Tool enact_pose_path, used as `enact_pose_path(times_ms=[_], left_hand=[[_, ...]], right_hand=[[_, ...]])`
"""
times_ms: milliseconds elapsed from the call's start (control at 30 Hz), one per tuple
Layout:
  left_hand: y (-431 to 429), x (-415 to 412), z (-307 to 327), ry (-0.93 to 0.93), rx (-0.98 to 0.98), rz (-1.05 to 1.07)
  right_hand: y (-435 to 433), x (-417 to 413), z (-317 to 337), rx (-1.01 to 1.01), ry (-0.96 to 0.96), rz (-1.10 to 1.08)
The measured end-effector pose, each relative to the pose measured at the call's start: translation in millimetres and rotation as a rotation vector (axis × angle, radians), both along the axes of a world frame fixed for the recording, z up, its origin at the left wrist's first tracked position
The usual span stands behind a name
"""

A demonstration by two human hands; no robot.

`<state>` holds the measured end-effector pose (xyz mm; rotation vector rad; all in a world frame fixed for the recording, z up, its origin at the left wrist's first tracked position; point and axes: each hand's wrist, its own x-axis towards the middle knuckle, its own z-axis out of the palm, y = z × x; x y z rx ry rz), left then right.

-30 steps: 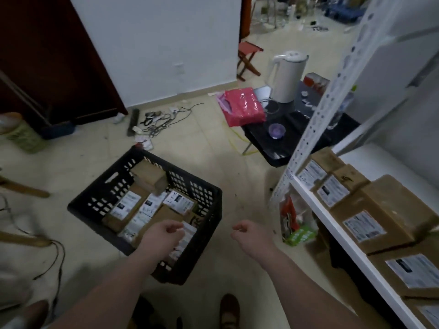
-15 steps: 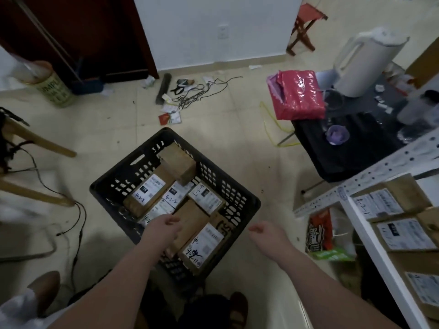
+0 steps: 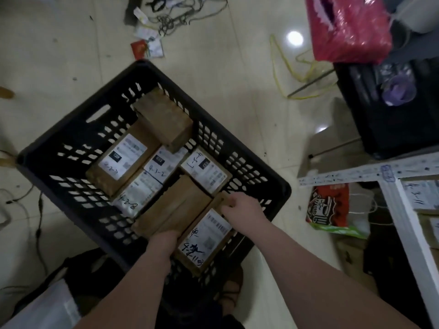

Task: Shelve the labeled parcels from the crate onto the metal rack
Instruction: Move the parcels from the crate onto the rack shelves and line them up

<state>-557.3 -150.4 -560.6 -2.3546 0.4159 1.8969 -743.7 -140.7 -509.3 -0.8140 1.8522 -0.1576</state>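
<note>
Hands now down in crate (image 3: 80, 108): right hand (image 3: 244, 207) pinches parcel (image 3: 206, 236) at 12 o'clock corner; left hand (image 3: 164, 236) at 9 o'clock edge, grip hidden. Parcel lies crate 5 o'clock; stiff carton, probably light; grasp opposite edges.

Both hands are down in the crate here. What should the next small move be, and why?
Probably lift the near labelled parcel straight up, clear of the crate. The right hand pinches its far end, the left hand reaches down at its near left edge with fingers hidden, and a plain brown parcel lies tight beside it, so sliding sideways looks blocked.
</note>
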Motion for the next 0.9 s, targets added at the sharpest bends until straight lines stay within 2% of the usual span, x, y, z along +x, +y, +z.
enact_pose_path(times_ms=[100,300,533,700,900], left_hand=[[18,-1,-16,0.004,0.100,0.126],[25,-1,-21,0.029,0.078,0.295],[21,-6,12,0.073,0.061,0.234],[27,-6,36,0.049,-0.021,0.249],[30,-6,71,0.112,-0.013,0.170]], right_hand=[[-11,10,-25,0.045,0.026,0.061],[-13,14,-44,0.136,0.043,0.085],[-10,0,-23,0.143,-0.041,-0.052],[-3,-4,-1,0.039,-0.037,-0.167],[5,-10,22,-0.078,-0.092,-0.371]])
